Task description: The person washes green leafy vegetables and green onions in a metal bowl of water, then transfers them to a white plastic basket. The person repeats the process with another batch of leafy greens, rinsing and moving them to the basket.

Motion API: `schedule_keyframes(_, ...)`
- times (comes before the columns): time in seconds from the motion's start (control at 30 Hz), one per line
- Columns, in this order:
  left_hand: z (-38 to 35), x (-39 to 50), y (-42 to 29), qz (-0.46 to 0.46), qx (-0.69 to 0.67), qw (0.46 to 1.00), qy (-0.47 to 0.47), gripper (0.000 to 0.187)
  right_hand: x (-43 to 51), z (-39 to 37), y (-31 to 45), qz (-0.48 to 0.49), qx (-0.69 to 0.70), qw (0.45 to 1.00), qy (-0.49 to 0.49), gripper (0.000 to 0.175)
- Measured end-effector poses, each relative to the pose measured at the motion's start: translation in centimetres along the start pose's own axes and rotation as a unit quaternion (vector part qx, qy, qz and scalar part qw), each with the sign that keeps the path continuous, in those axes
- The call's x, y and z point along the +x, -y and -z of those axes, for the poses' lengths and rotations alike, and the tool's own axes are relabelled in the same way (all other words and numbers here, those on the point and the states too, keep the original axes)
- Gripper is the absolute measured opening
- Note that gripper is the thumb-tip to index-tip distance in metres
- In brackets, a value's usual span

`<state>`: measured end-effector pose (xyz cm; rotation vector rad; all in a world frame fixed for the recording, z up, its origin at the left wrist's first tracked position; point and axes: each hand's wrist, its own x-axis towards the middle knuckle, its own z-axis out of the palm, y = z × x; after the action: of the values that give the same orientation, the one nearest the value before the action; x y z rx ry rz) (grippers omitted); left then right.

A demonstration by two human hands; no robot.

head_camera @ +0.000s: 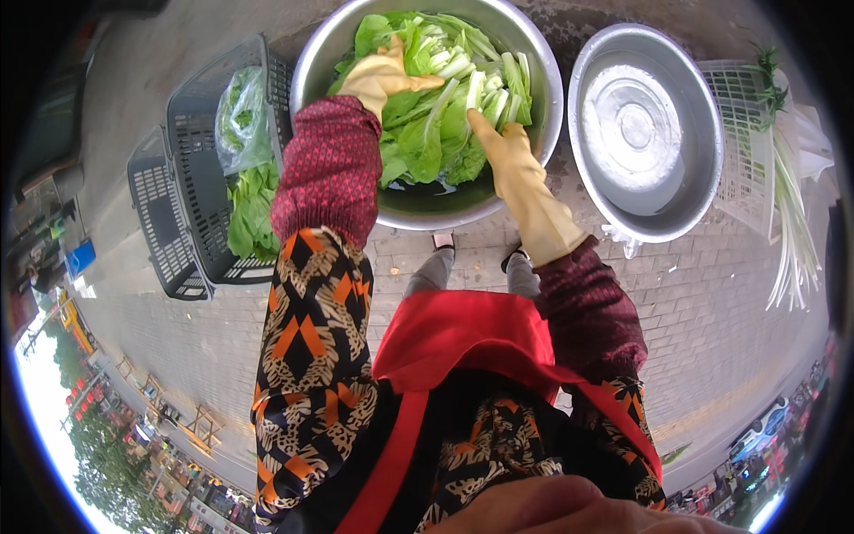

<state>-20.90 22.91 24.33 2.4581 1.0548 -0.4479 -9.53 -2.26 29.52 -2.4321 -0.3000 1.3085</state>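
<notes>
A large metal basin in front of me holds water and leafy greens with pale stems, cut ends bunched towards its right side. My left hand, in a tan rubber glove, rests on the greens at the left, thumb and a finger spread apart. In a matching glove, my right hand reaches over the near right rim. One finger extends onto a white stem, and the other fingertips are partly hidden among the leaves. Neither hand shows a clear grip on a leaf.
Right of the basin stands a second metal basin with clear water. Beyond it, a white plastic basket has long green onions at its side. At left, a dark plastic crate holds greens and a plastic bag. Brick paving lies below.
</notes>
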Motion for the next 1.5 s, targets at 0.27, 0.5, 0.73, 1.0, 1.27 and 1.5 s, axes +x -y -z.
schedule_keyframes(0.27,-4.5,-7.1,-2.8,0.131,-0.292,0.941,-0.113,0.115,10.9,-6.4,-1.2,0.382,-0.373,0.827,-0.175,0.02)
schedule_keyframes(0.5,-4.3,-8.7,-0.6,0.286,-0.367,0.876,-0.124,0.112,6.3,0.2,1.6,0.236,-0.027,0.97,-0.049,0.072)
schedule_keyframes(0.73,-9.8,-8.2,-1.7,0.095,-0.087,0.977,-0.172,0.098,5.2,-4.3,4.1,0.392,-0.384,0.833,-0.072,0.099)
schedule_keyframes(1.0,-13.8,-6.9,-1.8,0.119,-0.108,0.966,-0.203,0.105,8.7,-6.5,2.4,0.385,-0.374,0.84,-0.076,0.095)
schedule_keyframes(1.27,-12.8,-8.0,-0.6,0.09,-0.082,0.963,-0.241,0.098,7.2,-5.0,4.2,0.382,-0.388,0.836,-0.071,0.097)
schedule_keyframes(1.5,-13.7,-7.2,-1.2,0.033,0.015,0.972,-0.232,0.085,6.8,-3.8,4.9,0.331,-0.389,0.86,-0.014,0.099)
